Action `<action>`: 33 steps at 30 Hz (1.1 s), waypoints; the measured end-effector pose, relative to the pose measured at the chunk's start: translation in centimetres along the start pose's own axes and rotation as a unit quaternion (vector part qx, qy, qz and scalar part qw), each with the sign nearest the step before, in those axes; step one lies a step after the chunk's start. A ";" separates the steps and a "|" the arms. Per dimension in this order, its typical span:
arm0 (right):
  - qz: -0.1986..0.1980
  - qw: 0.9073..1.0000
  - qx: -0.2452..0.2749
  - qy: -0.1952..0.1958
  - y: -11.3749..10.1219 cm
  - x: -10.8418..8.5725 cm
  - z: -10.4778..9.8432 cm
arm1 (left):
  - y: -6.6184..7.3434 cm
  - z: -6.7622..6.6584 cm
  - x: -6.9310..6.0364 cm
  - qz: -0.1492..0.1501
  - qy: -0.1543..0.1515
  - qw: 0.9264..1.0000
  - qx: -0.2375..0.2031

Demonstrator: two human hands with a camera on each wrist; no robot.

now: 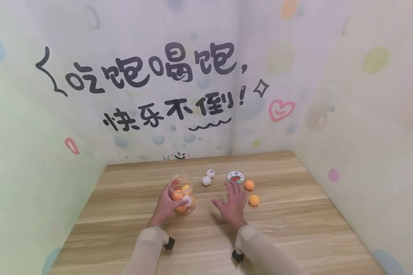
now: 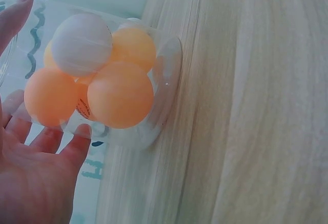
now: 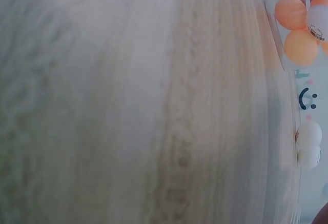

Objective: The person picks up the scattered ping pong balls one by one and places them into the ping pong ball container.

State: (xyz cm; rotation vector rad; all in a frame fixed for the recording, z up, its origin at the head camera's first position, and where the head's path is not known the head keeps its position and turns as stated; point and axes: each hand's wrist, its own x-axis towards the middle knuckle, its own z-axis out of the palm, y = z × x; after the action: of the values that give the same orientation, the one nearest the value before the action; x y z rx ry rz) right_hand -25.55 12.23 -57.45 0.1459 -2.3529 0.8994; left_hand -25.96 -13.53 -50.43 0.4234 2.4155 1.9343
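My left hand (image 1: pixel 164 204) grips a clear plastic jar (image 2: pixel 166 80) around its side, thumb on one side and fingers on the other. The jar's top looks open, and several table tennis balls lie inside, among them an orange ball (image 2: pixel 120 96) and a white ball (image 2: pixel 82 44). To the right, my right hand (image 1: pixel 233 202) holds nothing, its fingers spread just in front of a round printed lid (image 1: pixel 235 177). Whether its fingertips touch the lid or the table cannot be told. Only a sliver of that hand shows in the right wrist view.
Two white balls (image 1: pixel 206 181) sit together behind and between the hands. Right of the right hand are an orange ball (image 1: pixel 249 185) and a yellow-orange ball (image 1: pixel 254 200). The wooden table (image 1: pixel 296 221) meets printed walls at the back and both sides.
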 end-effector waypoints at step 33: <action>0.113 0.989 -0.082 0.047 2.0 -0.1 -1.0 | -0.5 -0.1 0.0 0.013 0.008 1.000 0.002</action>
State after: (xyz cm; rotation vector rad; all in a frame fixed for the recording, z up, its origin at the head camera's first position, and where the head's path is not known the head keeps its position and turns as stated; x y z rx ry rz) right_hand -25.56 14.37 -58.01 -0.2300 -2.3750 0.7942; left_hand -26.07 -13.70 -50.91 0.4436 2.4348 1.9510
